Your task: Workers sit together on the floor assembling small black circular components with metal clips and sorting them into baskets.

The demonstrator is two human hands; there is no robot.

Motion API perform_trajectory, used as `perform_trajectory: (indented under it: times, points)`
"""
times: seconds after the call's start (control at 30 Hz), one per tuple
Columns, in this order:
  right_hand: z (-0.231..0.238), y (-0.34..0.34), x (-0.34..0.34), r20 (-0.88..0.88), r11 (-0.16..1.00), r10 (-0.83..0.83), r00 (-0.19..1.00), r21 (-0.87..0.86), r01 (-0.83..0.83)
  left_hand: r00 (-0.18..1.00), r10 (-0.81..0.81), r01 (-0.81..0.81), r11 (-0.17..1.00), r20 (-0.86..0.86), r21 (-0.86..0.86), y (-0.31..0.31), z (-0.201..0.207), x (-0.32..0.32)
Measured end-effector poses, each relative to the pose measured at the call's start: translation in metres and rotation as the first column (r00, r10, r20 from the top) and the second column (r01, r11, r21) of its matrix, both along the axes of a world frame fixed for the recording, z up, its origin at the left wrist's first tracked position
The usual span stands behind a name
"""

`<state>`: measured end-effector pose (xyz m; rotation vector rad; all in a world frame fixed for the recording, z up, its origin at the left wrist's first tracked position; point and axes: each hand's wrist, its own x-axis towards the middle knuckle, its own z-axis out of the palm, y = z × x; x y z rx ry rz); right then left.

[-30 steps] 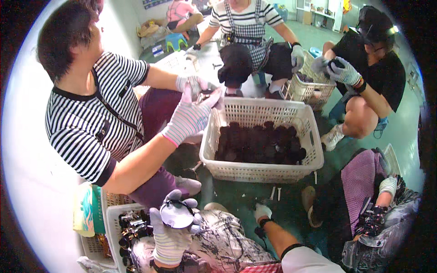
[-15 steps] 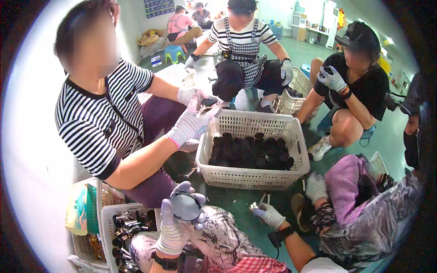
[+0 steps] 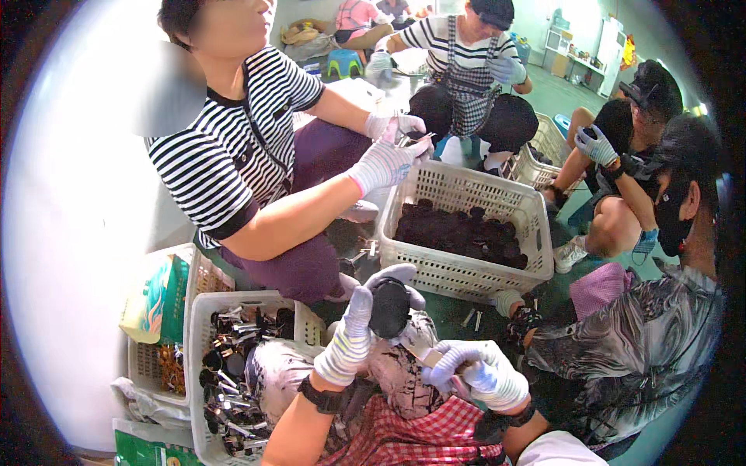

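Note:
A black round disc-shaped part (image 3: 388,308) is gripped in my left hand (image 3: 347,339), its dark flat face turned toward me and gloved fingers round its edge. Below and right of it is my right hand (image 3: 483,374), closed on a short flat pale strip (image 3: 422,353) whose end points toward the disc. A small gap separates strip and disc. What kind of tool or part the strip is, I cannot make out. Both hands wear striped white gloves, above my lap with its red checked cloth (image 3: 373,435).
Ahead stands a white plastic crate (image 3: 466,279) with many black round parts (image 3: 458,233). Another crate (image 3: 200,365) at my left holds black and metal pieces. Co-workers in gloves sit close: one at left (image 3: 225,147), one at right (image 3: 622,349). Thin white sticks (image 3: 472,318) lie on the floor.
My right hand has come from the lower right, near the floor sticks, to beside the disc. The disc has turned from a grey sheen to its black face. The view has shifted.

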<state>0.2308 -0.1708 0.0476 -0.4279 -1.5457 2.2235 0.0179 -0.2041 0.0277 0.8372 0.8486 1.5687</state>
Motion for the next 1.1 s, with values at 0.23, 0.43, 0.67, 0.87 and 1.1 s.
perform_trajectory:
  times: [0.23,0.43,0.67,0.87,1.1]
  points:
    - [-0.006,-0.005,-0.003,0.081,0.995,-0.101,0.992,-0.004,0.102,0.988,-0.147,0.149,0.987,-0.035,0.060,-0.001,-0.002,-0.004]
    - [0.001,-0.001,0.000,0.134,0.983,-0.092,0.987,0.172,0.069,0.969,-0.245,0.245,0.968,-0.015,0.048,0.001,-0.006,-0.007]
    - [0.008,0.003,0.004,0.241,0.985,-0.002,0.970,0.167,-0.039,0.960,-0.265,0.265,0.964,-0.087,-0.007,-0.001,-0.001,-0.010]
    - [0.016,0.014,0.002,0.263,0.989,0.144,0.954,-0.025,-0.143,0.948,-0.282,0.282,0.959,-0.148,-0.022,-0.001,0.006,-0.009]
    - [0.012,0.016,-0.008,0.232,1.000,0.010,0.973,0.020,-0.015,0.942,-0.241,0.244,0.970,-0.235,-0.016,-0.002,0.006,-0.004]
